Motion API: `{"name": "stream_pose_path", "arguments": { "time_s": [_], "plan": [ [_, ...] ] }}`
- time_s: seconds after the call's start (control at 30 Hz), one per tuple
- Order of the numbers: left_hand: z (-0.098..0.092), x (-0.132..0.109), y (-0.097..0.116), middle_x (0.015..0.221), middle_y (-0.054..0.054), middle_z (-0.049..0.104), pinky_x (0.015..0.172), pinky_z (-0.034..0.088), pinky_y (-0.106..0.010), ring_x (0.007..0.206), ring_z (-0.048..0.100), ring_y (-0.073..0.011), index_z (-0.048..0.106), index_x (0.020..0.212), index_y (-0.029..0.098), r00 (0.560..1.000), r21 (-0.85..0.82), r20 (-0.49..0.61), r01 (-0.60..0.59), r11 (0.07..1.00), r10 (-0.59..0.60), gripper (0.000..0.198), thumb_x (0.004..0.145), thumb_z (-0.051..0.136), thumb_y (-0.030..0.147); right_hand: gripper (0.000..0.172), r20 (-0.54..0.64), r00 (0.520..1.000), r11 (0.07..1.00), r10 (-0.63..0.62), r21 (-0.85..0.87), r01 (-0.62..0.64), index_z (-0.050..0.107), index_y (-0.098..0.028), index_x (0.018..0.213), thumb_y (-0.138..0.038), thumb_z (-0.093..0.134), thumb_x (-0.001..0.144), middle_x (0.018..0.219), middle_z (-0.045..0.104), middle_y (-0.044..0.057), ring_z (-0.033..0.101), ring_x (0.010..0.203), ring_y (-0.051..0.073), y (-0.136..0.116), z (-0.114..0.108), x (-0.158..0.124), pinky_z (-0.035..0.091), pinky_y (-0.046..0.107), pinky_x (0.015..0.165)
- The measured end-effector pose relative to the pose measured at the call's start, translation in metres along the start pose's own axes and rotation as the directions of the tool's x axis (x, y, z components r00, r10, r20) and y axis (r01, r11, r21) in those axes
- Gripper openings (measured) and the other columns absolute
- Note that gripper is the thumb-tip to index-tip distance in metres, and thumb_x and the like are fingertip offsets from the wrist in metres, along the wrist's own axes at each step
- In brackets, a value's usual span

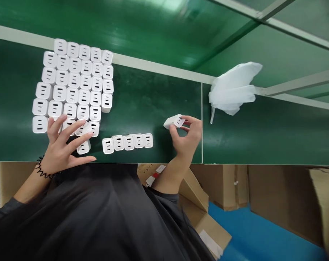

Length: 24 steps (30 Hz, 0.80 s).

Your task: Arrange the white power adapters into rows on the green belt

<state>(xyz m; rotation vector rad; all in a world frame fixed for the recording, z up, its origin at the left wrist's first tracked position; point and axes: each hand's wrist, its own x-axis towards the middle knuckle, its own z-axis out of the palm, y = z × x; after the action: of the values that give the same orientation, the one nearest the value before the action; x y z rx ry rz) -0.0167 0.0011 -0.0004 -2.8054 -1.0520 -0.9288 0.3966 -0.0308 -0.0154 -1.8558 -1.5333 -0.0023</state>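
Note:
My right hand point(186, 136) pinches one white charger block point(174, 121) between thumb and fingertips, just above the green table point(142, 98). My left hand point(63, 143) lies spread with fingers apart over the near corner of a large grid of white charger blocks point(74, 85), touching the closest ones; one loose block point(83, 147) sits under its fingertips. Between the two hands a short row of several charger blocks point(128, 142) stands side by side near the table's front edge. A black coil band circles my left wrist.
A crumpled white plastic bag point(233, 88) hangs on the rail at the right. Below the table edge stand cardboard boxes point(205, 214) on a blue floor point(259, 235). A pale seam line splits the tabletop beside my right hand.

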Motion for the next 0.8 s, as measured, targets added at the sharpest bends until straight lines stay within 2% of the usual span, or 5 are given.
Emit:
{"name": "stream_pose_path", "arguments": {
  "time_s": [0.1,0.23,0.33,0.67,0.8],
  "plan": [
    [0.001,0.001,-0.001,0.146,-0.001,0.055,0.129,0.016,-0.059,0.153,0.024,-0.0325,0.054,0.139,0.040,1.000,0.004,-0.009,0.011,1.000,-0.011,0.072,0.077,0.070,0.072,0.035,0.025,0.999,0.994,0.028,0.102,-0.031,0.055,-0.022,0.111,-0.036,0.066,0.081,0.119,0.061,0.011,0.063,0.108,0.025,0.011,0.006,-0.006,0.057,0.038,0.076],
    [0.003,0.004,-0.004,0.151,0.000,0.052,0.130,0.017,-0.055,0.151,0.028,-0.0342,0.056,0.139,0.031,0.999,0.009,-0.035,-0.033,0.999,0.033,0.072,0.079,0.072,0.068,0.049,0.094,0.996,0.986,0.003,0.168,-0.019,0.044,-0.024,0.123,-0.042,0.067,0.084,0.138,0.054,0.016,0.060,0.120,0.027,0.016,0.008,-0.008,0.056,0.042,0.084],
    [0.004,0.004,-0.004,0.153,0.002,0.050,0.125,0.028,-0.059,0.148,0.034,-0.0358,0.059,0.135,0.029,0.997,0.010,-0.056,-0.052,0.999,0.053,0.069,0.078,0.073,0.064,0.056,0.068,0.997,0.986,-0.023,0.168,0.012,0.037,-0.026,0.135,-0.045,0.063,0.089,0.143,0.049,0.017,0.056,0.127,0.028,0.014,0.007,-0.008,0.057,0.045,0.088],
    [0.002,0.004,-0.002,0.150,0.003,0.053,0.115,0.042,-0.058,0.143,0.040,-0.0347,0.058,0.134,0.028,0.999,0.016,-0.027,-0.024,1.000,0.024,0.063,0.081,0.066,0.062,0.039,-0.003,1.000,0.980,0.013,0.197,-0.012,0.054,-0.024,0.133,-0.045,0.049,0.099,0.130,0.063,0.013,0.063,0.119,0.025,0.016,0.007,-0.007,0.059,0.041,0.086],
    [0.003,0.006,-0.001,0.141,0.002,0.060,0.113,0.043,-0.056,0.141,0.041,-0.0333,0.056,0.136,0.031,0.999,0.008,-0.032,0.003,1.000,-0.003,0.062,0.084,0.064,0.063,0.039,-0.138,0.976,0.979,-0.170,0.091,0.183,0.059,-0.027,0.127,-0.051,0.051,0.097,0.126,0.065,0.011,0.059,0.124,0.031,0.004,0.002,-0.006,0.053,0.051,0.097]
  ]
}}
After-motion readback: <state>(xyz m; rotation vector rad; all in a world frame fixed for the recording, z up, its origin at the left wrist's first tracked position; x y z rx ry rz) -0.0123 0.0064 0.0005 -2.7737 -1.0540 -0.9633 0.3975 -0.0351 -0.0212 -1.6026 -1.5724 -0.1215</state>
